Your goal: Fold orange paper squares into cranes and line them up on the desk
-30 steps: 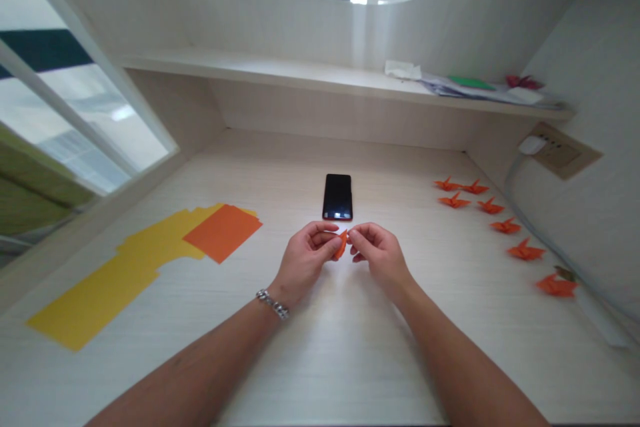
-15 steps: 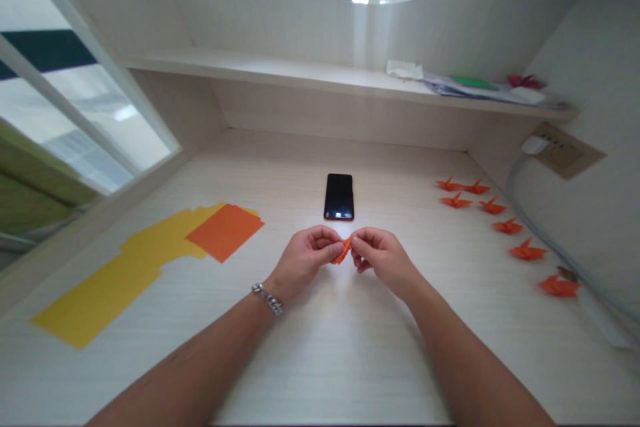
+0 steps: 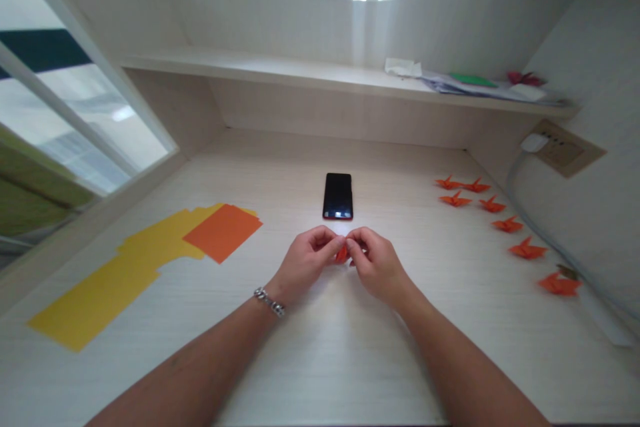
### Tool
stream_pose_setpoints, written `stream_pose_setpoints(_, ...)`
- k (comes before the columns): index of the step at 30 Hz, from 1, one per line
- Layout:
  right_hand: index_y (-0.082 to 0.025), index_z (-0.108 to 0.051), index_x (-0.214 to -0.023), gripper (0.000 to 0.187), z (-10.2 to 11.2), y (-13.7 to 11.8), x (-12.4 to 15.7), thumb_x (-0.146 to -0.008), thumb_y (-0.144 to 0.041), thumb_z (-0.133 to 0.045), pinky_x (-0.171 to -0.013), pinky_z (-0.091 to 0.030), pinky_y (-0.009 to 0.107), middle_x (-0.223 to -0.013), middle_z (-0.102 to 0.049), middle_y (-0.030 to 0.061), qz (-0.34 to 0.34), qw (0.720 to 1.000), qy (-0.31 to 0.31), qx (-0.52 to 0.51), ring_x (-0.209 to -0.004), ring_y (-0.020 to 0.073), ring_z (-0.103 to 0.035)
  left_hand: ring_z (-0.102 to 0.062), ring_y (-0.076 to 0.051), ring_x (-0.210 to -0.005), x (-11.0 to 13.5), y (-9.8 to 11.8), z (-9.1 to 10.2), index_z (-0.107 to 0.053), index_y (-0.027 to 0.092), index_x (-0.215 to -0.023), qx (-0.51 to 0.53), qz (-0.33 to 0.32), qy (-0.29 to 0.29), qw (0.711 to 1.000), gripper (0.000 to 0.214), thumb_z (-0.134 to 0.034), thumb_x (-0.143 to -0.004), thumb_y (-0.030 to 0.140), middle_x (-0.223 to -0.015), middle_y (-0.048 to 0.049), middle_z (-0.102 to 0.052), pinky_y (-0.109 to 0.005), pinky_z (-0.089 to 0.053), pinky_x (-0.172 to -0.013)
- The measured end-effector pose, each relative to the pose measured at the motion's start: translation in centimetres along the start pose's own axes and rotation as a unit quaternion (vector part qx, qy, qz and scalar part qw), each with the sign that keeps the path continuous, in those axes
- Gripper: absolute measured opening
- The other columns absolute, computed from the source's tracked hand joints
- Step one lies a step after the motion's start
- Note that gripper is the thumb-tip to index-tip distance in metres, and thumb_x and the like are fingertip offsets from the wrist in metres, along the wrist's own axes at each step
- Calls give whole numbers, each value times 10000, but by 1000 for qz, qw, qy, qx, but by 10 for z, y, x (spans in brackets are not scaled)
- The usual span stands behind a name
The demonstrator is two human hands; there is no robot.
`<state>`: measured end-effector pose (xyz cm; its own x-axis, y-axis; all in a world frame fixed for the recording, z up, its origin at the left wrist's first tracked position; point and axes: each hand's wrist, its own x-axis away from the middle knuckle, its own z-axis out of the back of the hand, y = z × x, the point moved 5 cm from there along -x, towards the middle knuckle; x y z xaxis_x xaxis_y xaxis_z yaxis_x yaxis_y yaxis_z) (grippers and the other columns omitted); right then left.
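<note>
A small folded piece of orange paper [image 3: 342,253] is pinched between both hands just above the desk [image 3: 320,347], near its middle. My left hand [image 3: 305,261], with a metal bracelet at the wrist, grips it from the left with curled fingers. From the right, my right hand [image 3: 376,263] closes on it too. The fingers hide most of the paper. A black phone [image 3: 338,196] lies flat just beyond the hands.
Several folded orange paper cranes [image 3: 507,224] lie in a curved row at the right. Yellow sheets [image 3: 115,273] and an orange sheet [image 3: 223,231] lie at the left. A shelf [image 3: 320,77] with papers runs along the back. A wall socket [image 3: 563,150] with a cable is at the right.
The hands have drawn closer together around the orange paper, which now shows less between the fingers. Nothing else on the desk has moved.
</note>
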<state>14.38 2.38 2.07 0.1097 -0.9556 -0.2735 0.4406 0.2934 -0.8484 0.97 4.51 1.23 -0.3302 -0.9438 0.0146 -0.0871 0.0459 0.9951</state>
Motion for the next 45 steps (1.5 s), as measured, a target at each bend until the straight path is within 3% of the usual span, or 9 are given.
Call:
stream_pose_setpoints(5, -188, -589, -851, 162, 2, 2, -1, -904, -286, -472, -638, -492, 271, -782, -643, 31, -12, 999, 22, -26, -711, 155, -601, -604, -138, -739, -1, -5, 1, -647, 142, -779, 80, 16, -6, 997, 221, -674, -789, 360, -762, -25, -645, -310, -539, -745)
stream_pose_setpoints(14, -178, -563, -885, 208, -2, 16, -4, -895, -369, -482, -584, -533, 275, -801, -653, 44, -84, 979, 77, -172, -705, 162, -629, -660, -144, -686, -5, -10, 12, -623, 133, -795, 49, 8, 76, 996, 253, -702, -759, 371, -761, -47, -693, -291, -558, -693)
stream_pose_setpoints(19, -181, -577, -875, 161, 0, 10, -2, -894, -310, -482, -631, -514, 279, -806, -651, 42, -33, 993, 94, -63, -717, 162, -618, -681, -176, -647, -3, -6, 9, -524, 169, -869, 44, 18, 80, 996, 272, -721, -739, 304, -673, -8, -673, -344, -586, -643)
stream_pose_setpoints(25, -184, -602, -847, 139, 1, 0, 0, -878, -258, -489, -635, -481, 284, -788, -631, 42, 29, 995, 78, 46, -702, 162, -594, -664, -158, -636, -1, -4, 5, -567, 143, -870, -20, 3, 24, 999, 227, -698, -758, 291, -747, -46, -677, -295, -573, -611)
stream_pose_setpoints(28, -181, -597, -860, 147, -2, 7, -2, -869, -299, -511, -619, -510, 286, -814, -639, 47, -25, 995, 77, -52, -726, 169, -616, -666, -159, -639, -2, -5, 7, -567, 141, -845, -4, 13, 44, 999, 198, -704, -737, 234, -742, -36, -669, -302, -574, -628)
stream_pose_setpoints(33, -163, -561, -844, 200, -10, 27, -5, -861, -357, -516, -603, -563, 313, -806, -664, 51, -158, 945, 92, -271, -730, 178, -660, -648, -136, -628, -4, -3, 9, -589, 137, -828, 8, 2, 63, 998, 133, -669, -726, 169, -735, -18, -657, -293, -565, -654)
stream_pose_setpoints(38, -191, -560, -968, 168, 1, 12, -2, -807, -232, -586, -620, -537, 282, -832, -676, 28, -62, 981, 126, -137, -705, 155, -647, -642, -145, -660, -3, -3, 8, -615, 139, -827, -74, -32, 45, 996, 74, -609, -754, 150, -737, -25, -656, -279, -548, -644)
stream_pose_setpoints(41, -208, -582, -1039, 247, 5, 3, -1, -795, -165, -564, -632, -516, 263, -847, -671, 16, -13, 993, 100, -66, -703, 141, -641, -635, -146, -670, -2, -5, 9, -614, 147, -840, -104, -48, 34, 993, 80, -575, -771, 144, -747, -25, -654, -278, -538, -645)
stream_pose_setpoints(45, -193, -618, -989, 241, 6, 12, -4, -763, -136, -558, -646, -503, 261, -858, -682, 25, -53, 996, 42, -62, -722, 151, -649, -627, -146, -721, 0, -1, 8, -617, 169, -872, -174, -86, 21, 981, 120, -532, -794, 135, -804, -23, -667, -269, -511, -675)
